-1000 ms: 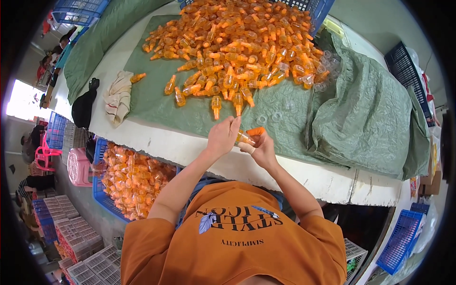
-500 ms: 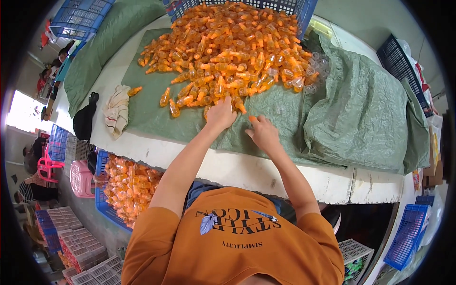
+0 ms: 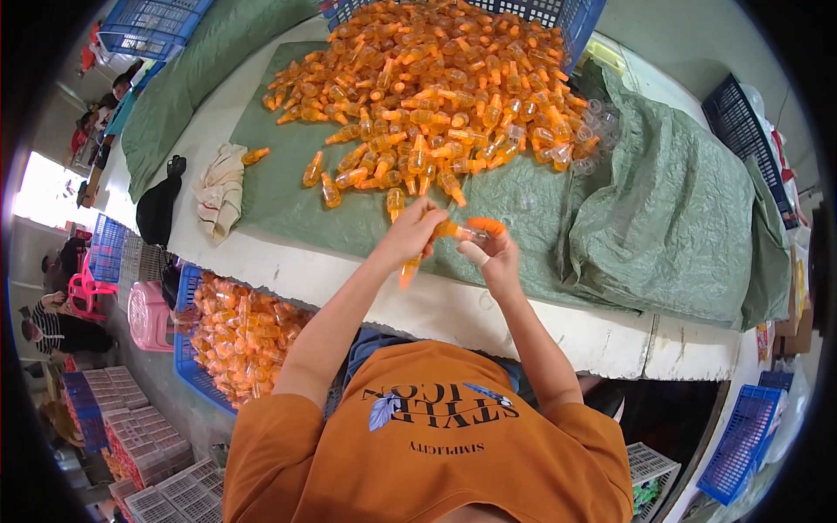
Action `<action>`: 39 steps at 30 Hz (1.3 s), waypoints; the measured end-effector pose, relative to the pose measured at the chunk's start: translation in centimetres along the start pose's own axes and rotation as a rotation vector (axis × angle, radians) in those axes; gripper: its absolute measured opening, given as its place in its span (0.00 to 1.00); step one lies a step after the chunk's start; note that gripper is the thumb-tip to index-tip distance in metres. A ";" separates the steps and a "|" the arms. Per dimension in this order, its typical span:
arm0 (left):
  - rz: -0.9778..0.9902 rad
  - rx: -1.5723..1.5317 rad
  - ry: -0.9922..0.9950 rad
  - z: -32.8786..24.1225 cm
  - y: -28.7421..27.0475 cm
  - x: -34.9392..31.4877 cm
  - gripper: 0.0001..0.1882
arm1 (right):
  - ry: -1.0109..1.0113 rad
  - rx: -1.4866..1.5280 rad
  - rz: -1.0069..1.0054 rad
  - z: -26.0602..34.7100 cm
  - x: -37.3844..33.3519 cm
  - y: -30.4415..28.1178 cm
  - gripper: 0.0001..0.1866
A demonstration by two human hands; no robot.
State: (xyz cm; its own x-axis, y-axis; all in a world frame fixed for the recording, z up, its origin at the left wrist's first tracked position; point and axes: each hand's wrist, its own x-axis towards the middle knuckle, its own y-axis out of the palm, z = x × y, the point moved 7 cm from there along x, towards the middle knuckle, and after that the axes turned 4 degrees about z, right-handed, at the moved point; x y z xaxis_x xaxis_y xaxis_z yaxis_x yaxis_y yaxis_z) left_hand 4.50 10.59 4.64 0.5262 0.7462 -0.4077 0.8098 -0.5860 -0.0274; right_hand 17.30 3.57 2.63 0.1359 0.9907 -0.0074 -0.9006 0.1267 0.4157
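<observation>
My left hand (image 3: 413,234) is closed around small bottles of orange liquid with orange tips. One bottle (image 3: 446,228) points out toward my right hand, and another bottle (image 3: 408,272) hangs below the left palm. With thumb and finger, my right hand (image 3: 497,257) pinches a clear plastic cap (image 3: 475,235) at the end of the first bottle; how far it sits over the tip cannot be made out. An orange cover wraps a right fingertip, and a pale band wraps the thumb. Just beyond my hands lies a large heap of the same bottles (image 3: 418,96).
Green sheeting (image 3: 288,200) covers the white table (image 3: 602,336). Loose clear caps (image 3: 602,131) lie right of the heap, beside a crumpled green sack (image 3: 663,200). A cloth (image 3: 220,192) lies left. A blue crate (image 3: 187,370) of bottles stands below the table's left edge.
Both hands have drawn back toward me and come together. The left has pulled bottles off the heap's near edge; the right has lifted off the sheeting with a clear cap now visible in it.
</observation>
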 end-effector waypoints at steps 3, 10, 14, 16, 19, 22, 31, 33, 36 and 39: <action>-0.020 0.101 -0.036 0.9 0.3 0.0 0.16 | -0.775 -1.032 0.190 4.2 -1.7 4.0 0.19; -0.221 0.437 0.138 2.1 0.3 -0.9 0.17 | 0.059 -0.273 0.033 -2.6 -1.6 0.8 0.14; -0.389 0.738 0.440 0.0 0.8 -2.4 0.15 | 0.627 0.273 0.091 -6.8 -3.0 0.7 0.19; -0.312 0.731 0.422 -0.1 0.9 -2.3 0.13 | 0.712 0.338 0.151 -6.7 -3.3 1.3 0.21; -0.283 0.756 0.503 -1.3 1.2 -3.0 0.12 | 0.723 0.259 0.189 -5.7 -3.1 1.6 0.21; -0.287 0.745 0.518 -2.2 0.6 -3.0 0.12 | 0.734 0.170 0.226 -4.0 -3.0 2.1 0.22; -0.159 1.095 -0.242 -1.3 -8.7 4.9 0.17 | -0.294 -1.646 -0.161 5.7 2.8 -3.0 0.23; -0.162 1.060 -0.225 0.1 -8.9 6.1 0.19 | -0.331 -1.734 -0.148 4.9 3.4 -3.4 0.23; -0.145 0.993 -0.211 1.8 -8.6 6.8 0.24 | -0.007 -1.689 0.040 1.1 3.6 -5.4 0.21; -0.302 0.439 0.238 1.1 -8.1 4.0 0.20 | 0.079 -1.298 0.070 1.7 2.3 -5.2 0.20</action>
State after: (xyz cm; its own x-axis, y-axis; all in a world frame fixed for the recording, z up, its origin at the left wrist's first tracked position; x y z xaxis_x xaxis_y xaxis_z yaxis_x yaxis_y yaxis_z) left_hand -0.30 17.95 2.21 0.3733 0.9215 -0.1075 0.7769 -0.3738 -0.5067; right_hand 23.03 5.07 1.96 0.0883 0.9917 -0.0934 -0.6501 -0.0136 -0.7597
